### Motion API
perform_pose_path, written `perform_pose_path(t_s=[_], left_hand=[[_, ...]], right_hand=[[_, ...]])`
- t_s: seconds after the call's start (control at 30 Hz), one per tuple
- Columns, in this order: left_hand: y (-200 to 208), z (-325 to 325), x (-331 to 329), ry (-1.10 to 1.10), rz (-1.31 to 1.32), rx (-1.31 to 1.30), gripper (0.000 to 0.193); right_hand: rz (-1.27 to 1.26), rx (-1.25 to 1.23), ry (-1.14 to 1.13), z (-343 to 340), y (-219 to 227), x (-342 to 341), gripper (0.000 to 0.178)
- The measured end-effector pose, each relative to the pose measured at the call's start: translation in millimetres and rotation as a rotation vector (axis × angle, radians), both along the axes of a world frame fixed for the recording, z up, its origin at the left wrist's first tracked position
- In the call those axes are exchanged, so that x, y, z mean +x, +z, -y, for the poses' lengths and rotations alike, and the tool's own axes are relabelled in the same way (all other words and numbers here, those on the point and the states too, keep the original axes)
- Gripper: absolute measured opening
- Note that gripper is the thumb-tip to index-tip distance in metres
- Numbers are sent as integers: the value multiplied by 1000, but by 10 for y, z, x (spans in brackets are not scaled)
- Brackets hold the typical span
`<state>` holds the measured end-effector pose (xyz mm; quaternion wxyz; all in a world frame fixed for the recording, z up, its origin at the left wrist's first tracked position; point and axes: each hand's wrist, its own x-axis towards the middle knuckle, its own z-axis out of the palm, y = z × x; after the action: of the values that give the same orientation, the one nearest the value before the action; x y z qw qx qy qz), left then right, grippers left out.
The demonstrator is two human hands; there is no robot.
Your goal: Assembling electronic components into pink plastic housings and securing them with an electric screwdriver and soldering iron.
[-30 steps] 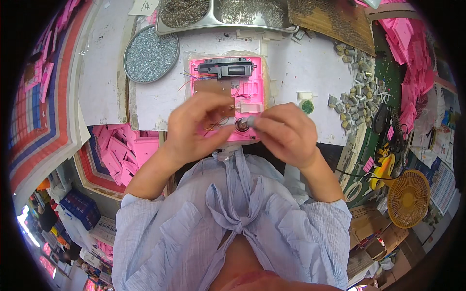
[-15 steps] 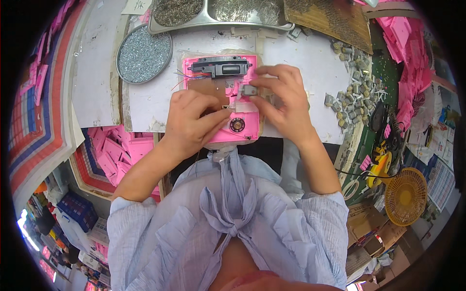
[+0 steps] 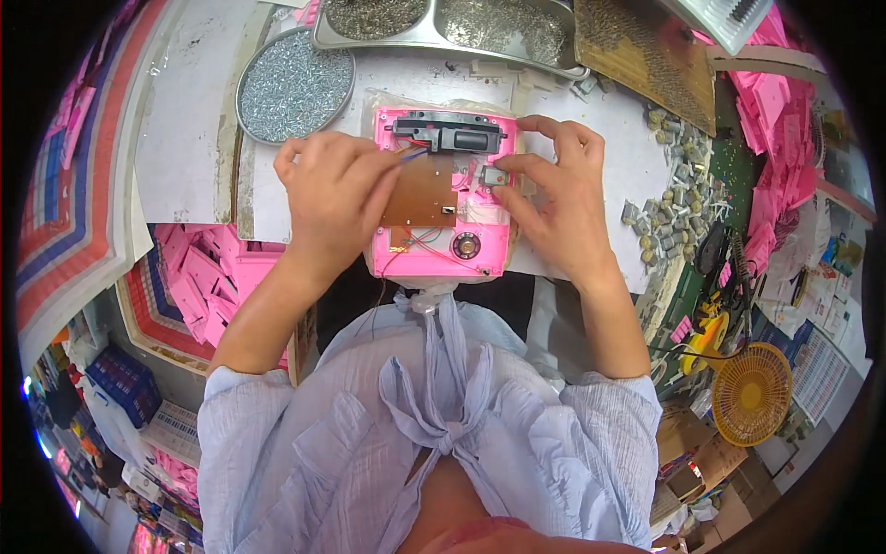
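Note:
A pink plastic casing (image 3: 425, 266) lies in front of me. At its far end sits a black plastic part (image 3: 457, 138), with a brown circuit board (image 3: 425, 194) below it on the left. A round black speaker-like disc (image 3: 466, 246) is near the casing's close right corner. My left hand (image 3: 334, 198) is closed at the casing's left side, pinching thin blue wires (image 3: 415, 155) over the board. My right hand (image 3: 563, 198) holds a small grey motor (image 3: 495, 176) between thumb and index finger, seated at the casing's right side. Its other fingers are bent near the right edge.
Beyond the casing stand a round tray of screws (image 3: 295, 88) and a metal tray (image 3: 563, 69) of small metal parts. Loose grey motors (image 3: 669, 198) are heaped at the right. Pink plastic parts (image 3: 198, 286) fill a box at the left; a yellow basket (image 3: 752, 392) hangs low right.
My left hand has moved from the lower board up and left to the wires. My right hand has set the grey motor down into the casing. The view has shifted a little.

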<state>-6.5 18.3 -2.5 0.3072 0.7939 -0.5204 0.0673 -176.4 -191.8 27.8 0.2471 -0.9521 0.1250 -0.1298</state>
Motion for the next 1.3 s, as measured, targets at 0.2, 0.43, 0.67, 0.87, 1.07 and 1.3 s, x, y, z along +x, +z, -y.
perform_pose_path(t_s=[0.2, 0.43, 0.67, 0.87, 1.07, 1.3], left_hand=[[-59, -48, -82, -23, -36, -69, 18], [-92, -88, -51, -69, -43, -130, 19], [-1, -20, 27, -4, -159, -174, 27], [-48, -79, -2, -73, -139, -103, 31], [17, -95, -69, -57, -215, -161, 21], [19, -130, -105, 95, -601, -213, 17]], right_hand=[[-58, -205, 64, -72, 189, 115, 20], [-118, -284, 88, -134, 271, 202, 16], [-229, -334, 56, -203, 312, 247, 28], [-208, -258, 85, -124, 237, 233, 29], [-96, -161, 129, -3, 127, 170, 18], [114, -130, 85, -128, 308, 248, 20]])
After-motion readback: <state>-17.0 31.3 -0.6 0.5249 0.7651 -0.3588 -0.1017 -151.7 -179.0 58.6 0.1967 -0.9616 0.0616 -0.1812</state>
